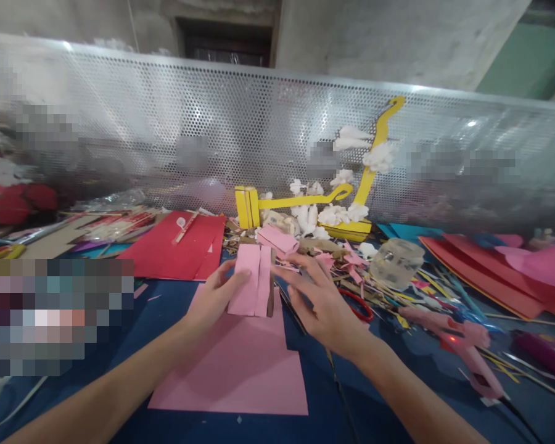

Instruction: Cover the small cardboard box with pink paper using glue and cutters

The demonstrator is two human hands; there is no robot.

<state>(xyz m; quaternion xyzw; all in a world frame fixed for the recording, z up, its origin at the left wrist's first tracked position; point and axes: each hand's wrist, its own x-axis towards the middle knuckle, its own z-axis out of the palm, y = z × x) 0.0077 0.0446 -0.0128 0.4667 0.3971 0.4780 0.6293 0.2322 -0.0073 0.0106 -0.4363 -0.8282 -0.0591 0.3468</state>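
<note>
The left hand [211,291] is clamped on a flat rectangular piece covered in pink paper [245,287], its thumb pressed across the front face near the left edge. This piece stands tilted above the pink sheet, a brown cardboard strip [271,296] showing along its right side. The right hand [324,302] has its fingers spread apart beside that brown edge; whether a fingertip touches it, I cannot tell.

Below the hands, a large notched sheet of pink paper [231,376] lies on the dark blue tabletop [124,370]. Scissors with red handles [363,310] lie partly under the right hand. Just behind the held piece is another pink paper-covered piece [278,239]. Farther left lie red paper sheets [160,256]; on the right rests a pink glue gun [467,345] with a lit red light. At the back, yellow shapes with curled ends [247,208] and white fluffy tufts [333,214] stand before a perforated metal panel [157,123].
</note>
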